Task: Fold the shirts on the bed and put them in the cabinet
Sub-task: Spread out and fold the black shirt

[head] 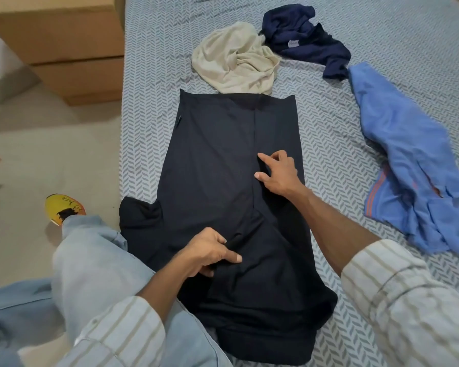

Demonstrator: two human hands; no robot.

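Nearest me, my left hand [210, 250] pinches the black shirt [223, 168] lying flat on the bed [355, 115]; beyond that pinch my right hand [278, 172] presses, fingers loosely spread. Soft, light, floppy: I'd take folded edges.

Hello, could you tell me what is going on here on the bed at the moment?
A person is folding a black shirt laid out lengthwise on the bed. The left hand pinches a fold of fabric near the shirt's near end, while the right hand rests on the folded-over right side, fingers partly curled. Three more shirts lie crumpled further up the bed, unfolded: a cream shirt, a navy shirt and a light blue shirt. A wooden cabinet stands beside the bed.
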